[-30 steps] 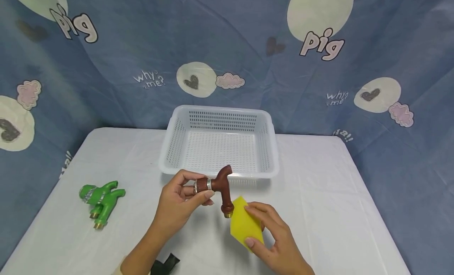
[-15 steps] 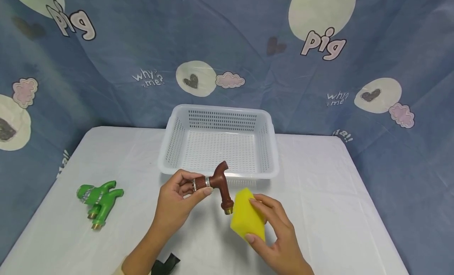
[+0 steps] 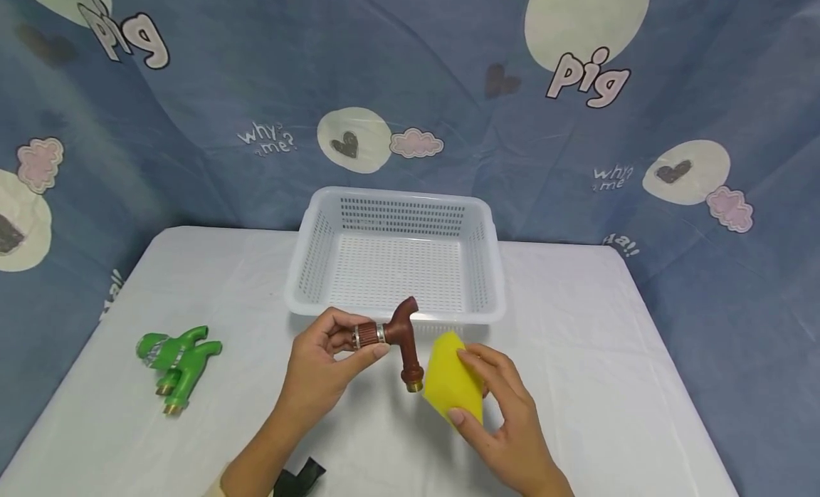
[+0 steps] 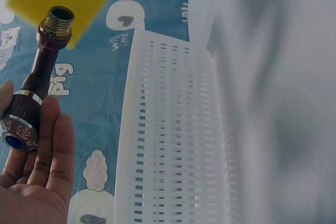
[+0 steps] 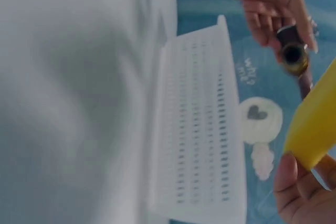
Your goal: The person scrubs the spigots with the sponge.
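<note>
My left hand (image 3: 323, 372) grips a brown faucet (image 3: 403, 340) by its ribbed knob, with the brass threaded end hanging downward. In the left wrist view the fingers curl round the knob of the same faucet (image 4: 42, 69), and its open threaded end shows. Between thumb and fingers my right hand (image 3: 506, 419) pinches a yellow sponge (image 3: 451, 379), just right of the faucet's brass end. A small gap separates sponge and faucet in the head view. The right wrist view has the sponge (image 5: 315, 124) at its right edge, partly out of frame.
A white perforated basket (image 3: 397, 269) stands behind the hands at the table's back edge. Green faucets (image 3: 179, 365) lie on the white tablecloth (image 3: 576, 340) at left. A black object (image 3: 301, 477) lies by the left forearm, partly cut off.
The sponge has turned in the right hand and shifted slightly right and up, away from the faucet's brass end. The faucet rose a little, then came back down.
</note>
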Demonstrator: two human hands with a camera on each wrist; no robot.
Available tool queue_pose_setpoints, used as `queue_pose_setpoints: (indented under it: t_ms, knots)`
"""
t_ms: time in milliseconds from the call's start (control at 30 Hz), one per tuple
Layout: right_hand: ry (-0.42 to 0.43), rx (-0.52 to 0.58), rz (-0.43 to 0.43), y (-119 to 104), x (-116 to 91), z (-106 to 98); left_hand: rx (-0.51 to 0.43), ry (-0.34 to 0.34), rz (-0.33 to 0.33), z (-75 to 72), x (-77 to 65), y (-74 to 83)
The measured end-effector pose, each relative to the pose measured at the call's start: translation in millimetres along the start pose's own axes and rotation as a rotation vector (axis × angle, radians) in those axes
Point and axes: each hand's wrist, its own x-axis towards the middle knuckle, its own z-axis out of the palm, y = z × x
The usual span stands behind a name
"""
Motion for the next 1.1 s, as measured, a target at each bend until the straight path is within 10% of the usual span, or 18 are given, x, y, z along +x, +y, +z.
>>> queue_pose_setpoints:
  t_ms: [333,633,1100]
  knots:
    - [0.031,-0.265,-0.148,-17,4,26,0.091,-0.003,-0.027,3.3,-6.0,-1.8]
    - [-0.087,-0.078,-0.232,-22,9,10,0.155,-0.044,0.008,0.0,-5.3,-3.3]
    - [-0.017,-0.464,-0.246,-9,17,3,0.202,-0.163,-0.096,1.4,-7.9,-1.4]
